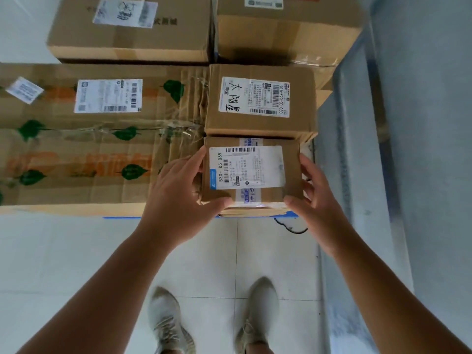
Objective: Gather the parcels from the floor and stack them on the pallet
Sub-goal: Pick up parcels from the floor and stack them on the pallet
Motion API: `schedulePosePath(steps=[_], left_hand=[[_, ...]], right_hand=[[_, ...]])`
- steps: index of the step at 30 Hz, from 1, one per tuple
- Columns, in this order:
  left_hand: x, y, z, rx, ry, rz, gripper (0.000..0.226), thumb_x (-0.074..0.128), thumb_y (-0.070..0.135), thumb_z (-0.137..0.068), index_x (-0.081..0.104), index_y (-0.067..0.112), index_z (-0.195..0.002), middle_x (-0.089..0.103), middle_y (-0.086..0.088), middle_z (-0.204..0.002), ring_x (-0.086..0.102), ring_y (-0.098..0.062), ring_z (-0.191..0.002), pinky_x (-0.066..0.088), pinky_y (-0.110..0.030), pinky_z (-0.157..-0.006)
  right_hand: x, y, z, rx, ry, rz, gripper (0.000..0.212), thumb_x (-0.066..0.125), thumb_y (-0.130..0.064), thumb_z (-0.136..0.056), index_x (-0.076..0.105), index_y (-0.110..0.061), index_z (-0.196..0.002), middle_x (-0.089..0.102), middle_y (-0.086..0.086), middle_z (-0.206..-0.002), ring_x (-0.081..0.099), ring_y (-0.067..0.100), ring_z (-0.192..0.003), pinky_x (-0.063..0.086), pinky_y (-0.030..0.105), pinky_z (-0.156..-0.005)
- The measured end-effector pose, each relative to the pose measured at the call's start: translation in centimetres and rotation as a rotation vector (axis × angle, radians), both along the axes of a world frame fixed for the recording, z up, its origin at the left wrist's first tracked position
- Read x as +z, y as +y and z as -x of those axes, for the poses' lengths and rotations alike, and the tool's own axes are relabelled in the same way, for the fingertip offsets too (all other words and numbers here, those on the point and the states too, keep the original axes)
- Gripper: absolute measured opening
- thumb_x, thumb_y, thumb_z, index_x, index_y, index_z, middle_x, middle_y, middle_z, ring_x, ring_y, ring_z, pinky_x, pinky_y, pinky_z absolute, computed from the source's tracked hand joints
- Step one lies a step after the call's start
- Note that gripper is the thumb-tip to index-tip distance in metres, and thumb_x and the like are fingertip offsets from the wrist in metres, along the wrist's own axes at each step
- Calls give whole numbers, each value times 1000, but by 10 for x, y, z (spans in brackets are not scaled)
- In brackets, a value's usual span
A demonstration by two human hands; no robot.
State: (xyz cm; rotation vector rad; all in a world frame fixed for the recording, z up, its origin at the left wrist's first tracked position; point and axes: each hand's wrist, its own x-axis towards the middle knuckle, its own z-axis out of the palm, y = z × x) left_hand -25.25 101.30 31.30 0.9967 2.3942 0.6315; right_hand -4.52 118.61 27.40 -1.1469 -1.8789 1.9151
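Lying flat at the left, a long printed carton [84, 139] with green leaves fills most of the stack. Behind it sit two big brown boxes [132, 29], and beside it a medium labelled box [260, 100]. Just in front of that one, at the stack's near edge over a strip of blue pallet [122, 217], is the small parcel [250, 172]. The left hand [178, 190] and right hand [316, 200] grip its opposite sides, thumbs on the near corners.
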Motion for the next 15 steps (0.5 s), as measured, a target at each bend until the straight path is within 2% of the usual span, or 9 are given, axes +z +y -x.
schedulePosePath(steps=[5,7,10,12,15], left_hand=[[-6,-4,4,-5,-29,-24,93,80,42,-88,29,33,-165,55,10,-146,34,-12,-142,21,-27,-111],[-6,-2,4,-18,-28,-28,94,80,47,-87,31,32,-165,58,12,-142,36,-12,-141,22,-26,-110],[-6,1,4,-49,-6,-17,98,70,61,-81,28,35,-165,58,16,-137,38,-10,-140,24,-27,-107],[-8,1,3,-49,-5,-10,97,70,61,-82,27,35,-166,58,16,-140,38,-11,-141,24,-28,-107],[-9,-1,2,-22,-6,-26,96,71,60,-84,27,35,-166,57,14,-144,39,-11,-142,24,-28,-108]], right_hand=[[1,-1,-3,-1,-24,11,89,67,-16,-80,31,-31,-160,60,-15,-143,60,7,-131,51,45,-111],[3,0,-8,-5,-32,4,88,67,-17,-81,32,-35,-159,60,-16,-142,60,6,-131,52,48,-109],[3,1,-13,0,-35,-20,85,66,-18,-83,33,-38,-158,56,-12,-148,55,9,-137,49,51,-113],[4,0,-13,-5,-29,-25,83,66,-18,-83,34,-40,-157,53,-11,-151,53,10,-140,47,51,-115],[4,-1,-9,-1,-29,-17,79,67,-20,-83,35,-53,-147,53,-18,-150,53,5,-139,47,47,-115]])
